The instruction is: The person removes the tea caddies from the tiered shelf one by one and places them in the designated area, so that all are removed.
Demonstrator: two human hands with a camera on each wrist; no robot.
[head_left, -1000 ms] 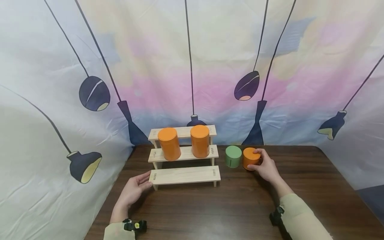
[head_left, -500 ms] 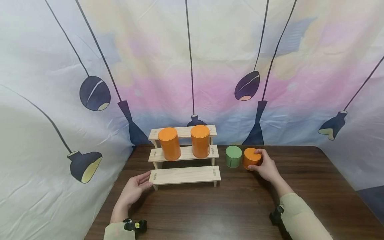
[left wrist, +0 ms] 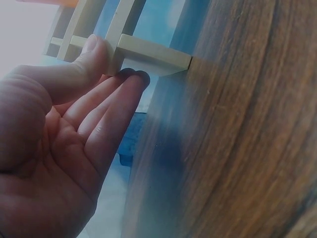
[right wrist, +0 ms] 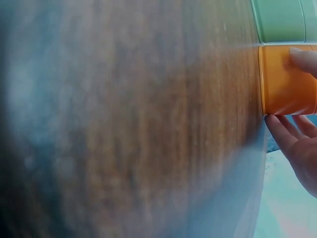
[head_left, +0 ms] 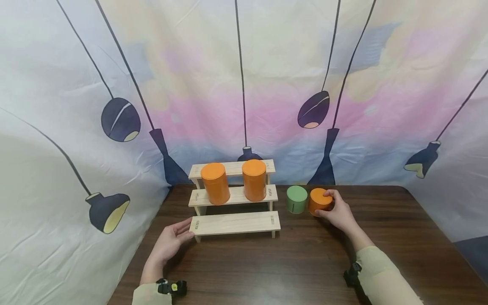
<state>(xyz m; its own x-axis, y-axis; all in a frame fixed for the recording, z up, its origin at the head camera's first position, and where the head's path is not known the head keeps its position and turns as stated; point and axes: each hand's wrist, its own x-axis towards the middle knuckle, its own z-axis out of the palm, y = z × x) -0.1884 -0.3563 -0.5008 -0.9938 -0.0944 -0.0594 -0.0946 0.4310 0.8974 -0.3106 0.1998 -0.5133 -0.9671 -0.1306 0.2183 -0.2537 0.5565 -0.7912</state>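
In the head view, my right hand [head_left: 337, 212] holds a short orange tin [head_left: 319, 203] that stands on the table, thumb on its near side and fingers on the far side. Beside it on the left stands a green tin [head_left: 296, 200]. In the right wrist view the orange tin [right wrist: 287, 82] sits close against the green tin [right wrist: 282, 20]. My left hand [head_left: 170, 240] pinches the left end of the lowest wooden riser [head_left: 234, 223], thumb near its front corner and fingers toward the back. Two taller orange tins [head_left: 215, 184] [head_left: 254, 181] stand upright on the middle riser [head_left: 236, 194].
A higher wooden riser [head_left: 234, 168] stands behind the others, partly hidden by the tall tins. The dark brown table [head_left: 289, 271] ends at the back against a cloth [head_left: 282, 84] printed with hanging lamps. A black strap with a device [head_left: 171, 287] sits on each wrist.
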